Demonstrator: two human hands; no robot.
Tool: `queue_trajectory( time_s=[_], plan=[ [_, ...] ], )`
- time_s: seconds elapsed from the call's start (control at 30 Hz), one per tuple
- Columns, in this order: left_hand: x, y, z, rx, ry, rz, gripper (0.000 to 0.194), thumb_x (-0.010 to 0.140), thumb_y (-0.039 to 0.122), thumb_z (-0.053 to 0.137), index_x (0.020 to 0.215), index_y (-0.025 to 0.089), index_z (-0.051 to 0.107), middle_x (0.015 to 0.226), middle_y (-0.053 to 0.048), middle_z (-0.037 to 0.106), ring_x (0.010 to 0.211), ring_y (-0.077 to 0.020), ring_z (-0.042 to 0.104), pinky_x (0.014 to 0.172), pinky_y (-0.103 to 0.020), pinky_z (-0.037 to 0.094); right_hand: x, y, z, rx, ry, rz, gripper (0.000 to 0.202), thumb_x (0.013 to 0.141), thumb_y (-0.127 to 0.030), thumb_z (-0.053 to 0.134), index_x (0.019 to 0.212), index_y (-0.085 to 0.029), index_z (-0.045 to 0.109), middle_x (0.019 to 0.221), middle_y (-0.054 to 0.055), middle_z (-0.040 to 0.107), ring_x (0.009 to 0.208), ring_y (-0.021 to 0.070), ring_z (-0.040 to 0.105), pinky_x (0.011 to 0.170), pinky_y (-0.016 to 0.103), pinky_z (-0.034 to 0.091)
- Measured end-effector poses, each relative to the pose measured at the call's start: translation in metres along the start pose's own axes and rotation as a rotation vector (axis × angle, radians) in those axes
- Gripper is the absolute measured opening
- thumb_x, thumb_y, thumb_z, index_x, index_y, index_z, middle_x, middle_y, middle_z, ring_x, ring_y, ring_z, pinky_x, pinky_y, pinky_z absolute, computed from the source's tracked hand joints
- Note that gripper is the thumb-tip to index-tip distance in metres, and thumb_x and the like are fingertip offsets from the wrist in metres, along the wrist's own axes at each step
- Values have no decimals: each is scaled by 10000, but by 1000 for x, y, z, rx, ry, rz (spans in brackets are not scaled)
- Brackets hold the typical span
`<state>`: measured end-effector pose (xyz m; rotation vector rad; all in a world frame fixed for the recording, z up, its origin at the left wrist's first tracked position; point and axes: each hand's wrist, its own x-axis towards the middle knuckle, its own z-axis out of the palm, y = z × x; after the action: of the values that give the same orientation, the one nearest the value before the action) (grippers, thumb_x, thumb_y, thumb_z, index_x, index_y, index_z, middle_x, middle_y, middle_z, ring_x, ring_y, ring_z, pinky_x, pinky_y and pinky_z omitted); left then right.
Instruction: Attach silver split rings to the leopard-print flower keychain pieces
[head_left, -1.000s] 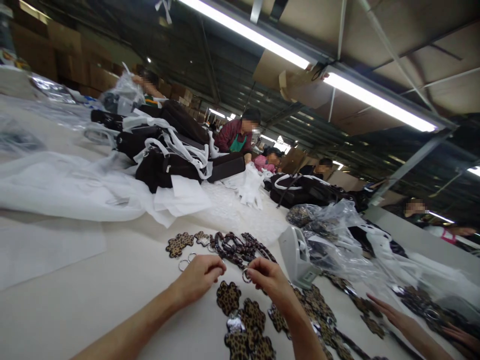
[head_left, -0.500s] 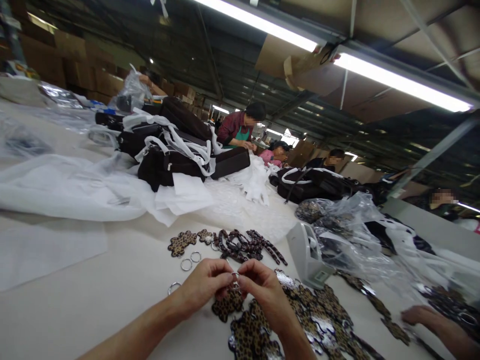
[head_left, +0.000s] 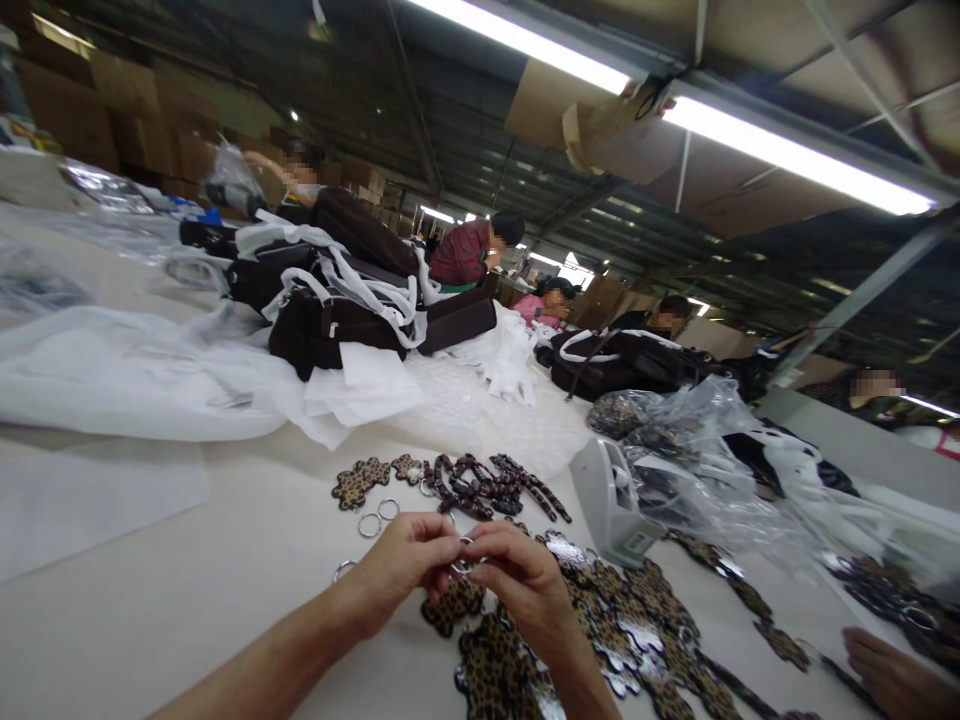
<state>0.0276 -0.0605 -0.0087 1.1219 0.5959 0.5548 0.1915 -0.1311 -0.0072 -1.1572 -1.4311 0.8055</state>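
Observation:
My left hand [head_left: 409, 565] and my right hand [head_left: 521, 575] meet over the table, both pinching a small silver ring [head_left: 462, 565] between their fingertips. Just below the ring hangs or lies a leopard-print flower piece [head_left: 452, 608]; whether it is joined to the ring I cannot tell. More leopard-print pieces [head_left: 491, 660] are heaped under and right of my right hand. Loose silver rings [head_left: 369, 524] lie left of my hands. Behind them is a pile of dark patterned straps [head_left: 480, 485] beside a leopard-print flower pair [head_left: 361, 482].
A grey dispenser [head_left: 611, 505] stands right of the straps. Dark bags [head_left: 322, 325] with white wrapping lie farther back, clear plastic bags [head_left: 697, 430] to the right. Another person's hand [head_left: 889, 670] is at the lower right. Several people are beyond the table.
My hands stay together, with the right fingers shifted around the ring. The other person's hand at lower right has moved right. At the back left, a person's head has come into view.

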Motion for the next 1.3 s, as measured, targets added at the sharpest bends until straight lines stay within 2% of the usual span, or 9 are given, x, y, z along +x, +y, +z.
queue_trajectory(
  time_s=[0.17, 0.33, 0.47, 0.53, 0.7, 0.8, 0.93, 1.03, 1.3],
  plan=[
    [-1, 2, 1, -61, -6, -13, 341, 637, 430, 744, 678, 133, 581, 552, 17, 563, 473, -71, 475, 459, -189, 373, -3, 12, 4, 190, 48, 139, 307, 672, -219, 811, 962, -260, 719, 818, -5, 698, 729, 171, 646, 672, 285, 533],
    [2, 0, -1, -106, 63, 12, 345, 617, 425, 747, 692, 128, 588, 565, -3, 601, 506, -92, 528, 501, -209, 428, -4, 16, 11, 215, 126, 203, 201, 723, -295, 791, 824, -216, 636, 707, -32, 647, 609, 130, 599, 552, 234, 497],
    [2, 2, -3, -96, 58, -9, 338, 608, 413, 744, 691, 129, 580, 650, -30, 643, 562, -117, 580, 534, -226, 449, -4, 12, 12, 174, 158, 225, 225, 731, -328, 791, 792, -202, 615, 704, -22, 655, 626, 130, 594, 554, 223, 482],
    [2, 3, -3, -18, 42, 5, 302, 651, 411, 695, 688, 130, 589, 661, -28, 638, 575, -129, 586, 524, -228, 442, -4, 10, 11, 157, 147, 232, 225, 740, -349, 781, 784, -194, 624, 687, -15, 661, 616, 131, 590, 560, 228, 482],
    [2, 2, -3, 355, 84, 177, 235, 725, 366, 601, 634, 149, 592, 530, 33, 523, 489, -92, 475, 437, -189, 339, -4, 10, 7, 52, 120, 212, 214, 767, -378, 748, 735, -178, 676, 586, -17, 633, 544, 125, 562, 536, 231, 474],
    [2, 0, -1, 262, 116, 87, 242, 709, 403, 580, 659, 168, 552, 498, 50, 517, 390, -73, 411, 366, -182, 292, -5, 12, 9, -10, 158, 177, 188, 769, -371, 737, 795, -188, 706, 647, 7, 686, 587, 157, 616, 569, 253, 509],
    [3, -3, 1, 141, 146, 30, 254, 651, 416, 584, 650, 167, 537, 498, 32, 555, 360, -68, 424, 324, -165, 295, -6, 9, 11, -206, 117, 57, 163, 759, -241, 731, 915, -196, 726, 770, 25, 742, 671, 181, 673, 639, 251, 539],
    [4, -4, 2, 73, 132, 6, 266, 621, 422, 603, 627, 167, 526, 497, 21, 570, 355, -66, 437, 313, -157, 313, -8, 6, 13, -291, 103, -9, 142, 782, -185, 688, 919, -202, 717, 778, 15, 748, 668, 168, 685, 640, 221, 538],
    [3, -8, 2, -54, 110, -21, 334, 582, 454, 678, 631, 165, 519, 487, 30, 554, 355, -61, 438, 311, -151, 327, -11, 5, 22, -380, 160, -45, 130, 788, -157, 633, 857, -226, 720, 696, -19, 717, 601, 137, 639, 592, 195, 488]
  ],
)
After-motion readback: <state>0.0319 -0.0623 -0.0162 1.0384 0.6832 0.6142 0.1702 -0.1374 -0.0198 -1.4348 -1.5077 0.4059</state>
